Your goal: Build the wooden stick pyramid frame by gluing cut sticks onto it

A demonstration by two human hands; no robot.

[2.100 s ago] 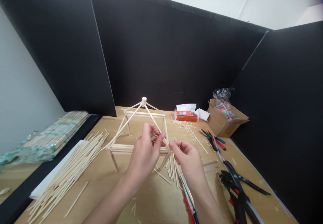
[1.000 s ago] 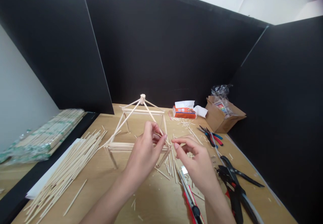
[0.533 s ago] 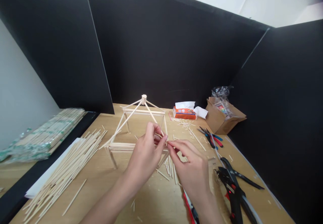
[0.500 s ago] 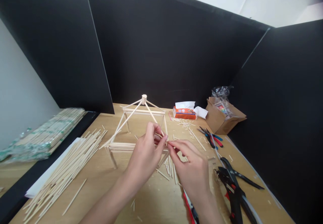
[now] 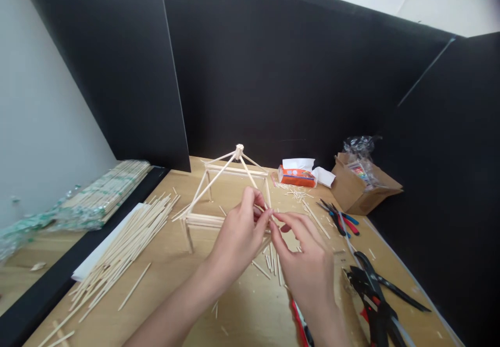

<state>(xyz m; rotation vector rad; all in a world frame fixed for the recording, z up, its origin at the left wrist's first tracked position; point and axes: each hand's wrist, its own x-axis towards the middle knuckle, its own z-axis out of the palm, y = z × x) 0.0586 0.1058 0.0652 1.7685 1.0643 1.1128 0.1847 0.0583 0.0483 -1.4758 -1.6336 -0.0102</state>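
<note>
A frame of thin wooden sticks (image 5: 205,221) stands on the table, with sloping sticks meeting at a bundled peak (image 5: 239,151). My left hand (image 5: 244,224) is closed at the frame's near right corner, its thumb and fingers pinching a sloping stick of the frame. Close beside its fingertips, my right hand (image 5: 304,243) is also closed in a pinch at the same corner. Whatever lies between the right fingertips is too small and hidden to name. Fingers cover most of that corner joint.
Loose sticks (image 5: 128,243) lie on white paper at left, beside wrapped stick bundles (image 5: 105,193). At right are pliers (image 5: 339,219), a black cutter (image 5: 375,295) and a cardboard box (image 5: 347,190). An orange tissue pack (image 5: 297,175) sits behind; short stick pieces lie near the frame.
The view has shifted, so the frame and table items appear farther right. Both hands stay at the same corner, with the right fingertips slightly higher against the left ones.
</note>
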